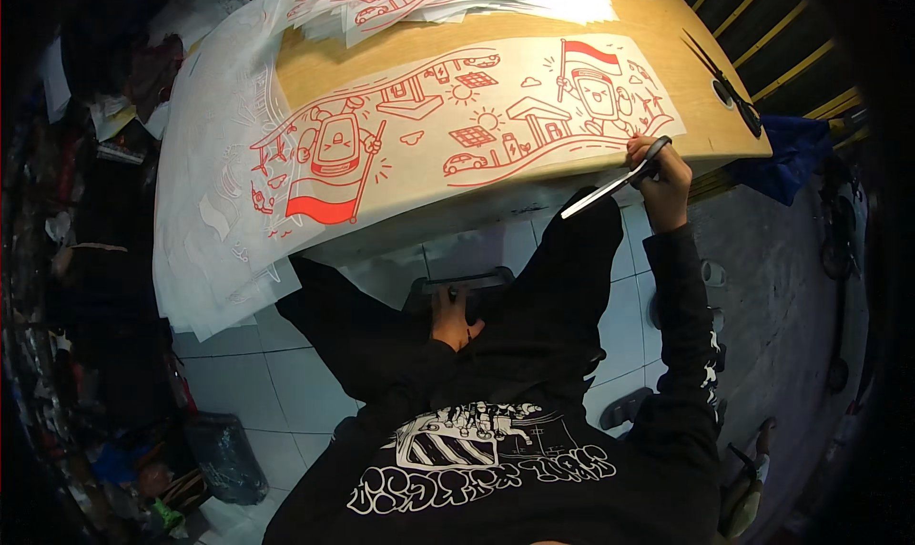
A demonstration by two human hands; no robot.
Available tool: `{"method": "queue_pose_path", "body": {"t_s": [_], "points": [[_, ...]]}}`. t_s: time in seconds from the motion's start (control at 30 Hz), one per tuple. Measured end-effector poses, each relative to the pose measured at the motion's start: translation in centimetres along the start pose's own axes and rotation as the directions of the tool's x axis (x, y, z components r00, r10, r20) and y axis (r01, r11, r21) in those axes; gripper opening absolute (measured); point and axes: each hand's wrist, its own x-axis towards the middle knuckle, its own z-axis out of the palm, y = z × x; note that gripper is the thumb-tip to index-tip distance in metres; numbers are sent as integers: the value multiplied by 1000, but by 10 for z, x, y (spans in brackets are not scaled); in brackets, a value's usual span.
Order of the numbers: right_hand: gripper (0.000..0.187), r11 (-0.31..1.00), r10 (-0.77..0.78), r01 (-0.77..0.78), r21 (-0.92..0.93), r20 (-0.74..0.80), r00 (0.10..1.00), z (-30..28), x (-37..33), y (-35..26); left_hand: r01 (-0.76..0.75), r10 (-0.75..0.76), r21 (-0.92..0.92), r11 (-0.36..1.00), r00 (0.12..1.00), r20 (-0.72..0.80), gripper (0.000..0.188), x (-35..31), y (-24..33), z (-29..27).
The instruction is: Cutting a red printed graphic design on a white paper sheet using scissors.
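Head view: our right hand (664, 183) is closed round scissors (602, 196) by the sheet (467, 125) on the table (710, 127); our left hand (455, 322), fingers part-spread, lies between our thighs, its hold unclear. Papers (217, 164) cover the table's left end.

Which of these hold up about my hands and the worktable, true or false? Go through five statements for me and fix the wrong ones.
1. The right hand holds scissors. True.
2. The left hand is pressing on the printed sheet. False: the left hand is down between the legs, away from the printed sheet.
3. A second pair of scissors lies on the table near its right edge. True.
4. The drawings on the printed sheet are green. False: they are red.
5. Pale translucent sheets lie to the left of the printed sheet. True.
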Motion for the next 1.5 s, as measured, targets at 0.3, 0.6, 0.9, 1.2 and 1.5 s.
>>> {"method": "queue_pose_path", "body": {"t_s": [0.3,0.6,0.9,1.2,1.5], "points": [[26,1000,23,-23,-7,-10,1000,2,0,-2,-86,97,-70,994,983,158,61,7,4,-5],[27,998,50,-50,27,-14,999,4,-2,-1,-215,258,-214,953,945,199,67,16,-7,3],[26,1000,13,-13,21,-33,999,5,-3,3,-244,244,-28,969,951,187,72,14,-6,12],[27,1000,29,-29,6,-14,999,2,-4,4,-192,216,-173,966,967,133,74,20,-9,11],[26,999,-13,12,-34,-30,999,5,-2,3,-7,78,-244,970,956,283,76,23,-6,3]]}}
